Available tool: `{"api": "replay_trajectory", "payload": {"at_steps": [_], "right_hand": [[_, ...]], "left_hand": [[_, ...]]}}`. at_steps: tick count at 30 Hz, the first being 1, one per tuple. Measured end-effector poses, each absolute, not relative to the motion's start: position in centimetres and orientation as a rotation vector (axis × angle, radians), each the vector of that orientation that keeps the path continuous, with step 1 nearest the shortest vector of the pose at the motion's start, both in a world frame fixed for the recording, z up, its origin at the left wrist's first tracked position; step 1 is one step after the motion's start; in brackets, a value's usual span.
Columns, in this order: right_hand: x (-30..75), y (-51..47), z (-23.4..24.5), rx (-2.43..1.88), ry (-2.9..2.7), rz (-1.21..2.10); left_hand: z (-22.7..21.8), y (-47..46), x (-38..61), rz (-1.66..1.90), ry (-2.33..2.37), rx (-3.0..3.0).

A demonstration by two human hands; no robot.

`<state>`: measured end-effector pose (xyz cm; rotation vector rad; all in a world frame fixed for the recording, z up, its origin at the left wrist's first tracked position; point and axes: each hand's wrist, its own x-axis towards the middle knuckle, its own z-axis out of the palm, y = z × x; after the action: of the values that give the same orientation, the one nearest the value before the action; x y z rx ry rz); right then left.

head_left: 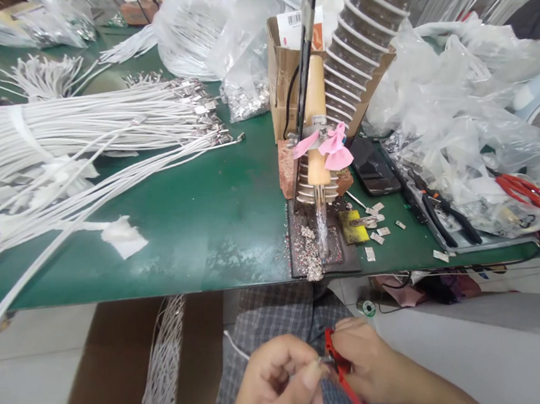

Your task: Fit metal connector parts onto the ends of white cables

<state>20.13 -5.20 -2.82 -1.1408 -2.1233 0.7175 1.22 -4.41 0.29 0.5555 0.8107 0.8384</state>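
Red-handled small pliers (341, 368) are sitting gripped in right hand (364, 362), left hand (274, 381) pinching thin white wire's (234, 346) metal tip against them, below green table's (195, 223) front edge, over lap.

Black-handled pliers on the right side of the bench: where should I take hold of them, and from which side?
Grip the black-handled pliers by the two handles, which splay toward the near table edge; come from above on that near side. The jaw end points away, up under the clear plastic bags, so that end looks crowded. Both hands are busy: the right hand holds a red-handled tool and the left hand pinches a small metal piece.
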Motion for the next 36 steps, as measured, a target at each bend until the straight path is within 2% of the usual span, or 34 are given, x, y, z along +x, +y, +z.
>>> {"api": "replay_trajectory", "payload": {"at_steps": [3,6,9,17,22,24,27,29,31,33,36], "right_hand": [[18.9,-5.8,-3.3,-1.13,-1.867,1.084],[17.7,-6.4,-3.9,-1.025,-1.559,1.469],[17.3,-6.8,-4.2,-0.966,-1.47,1.527],[19.8,-5.2,-1.8,-1.147,-1.754,1.118],[23.6,-4.1,1.6,-1.264,-1.944,0.543],[26.3,-3.6,3.2,-1.366,-1.88,0.415],[30.7,-2.2,6.0,-1.713,-1.488,-0.013],[33.0,-1.2,7.8,-1.878,-1.354,-0.167],[34.1,-0.8,8.9,-1.927,-1.442,-0.204],[33.4,-1.1,8.7,-1.727,-1.832,-0.209],[29.5,-2.5,5.8,-1.316,-2.362,0.151]], "left_hand": [[-0.7,-4.5,1.5,0.997,0.698,0.54],[-1.6,-4.2,1.4,1.007,0.578,0.631],[-1.6,-4.0,1.5,1.011,0.633,0.661],[0.5,-4.2,2.0,0.984,0.913,0.581],[0.8,-4.2,1.8,0.974,0.996,0.578],[0.9,-4.2,1.8,0.98,1.024,0.592],[0.9,-4.2,1.8,0.987,1.038,0.612],[0.8,-4.3,1.7,0.988,1.031,0.628],[0.7,-4.3,1.6,0.984,1.015,0.658],[0.6,-4.3,1.5,0.964,0.971,0.675],[0.6,-4.3,1.4,0.876,0.841,0.613]]}}
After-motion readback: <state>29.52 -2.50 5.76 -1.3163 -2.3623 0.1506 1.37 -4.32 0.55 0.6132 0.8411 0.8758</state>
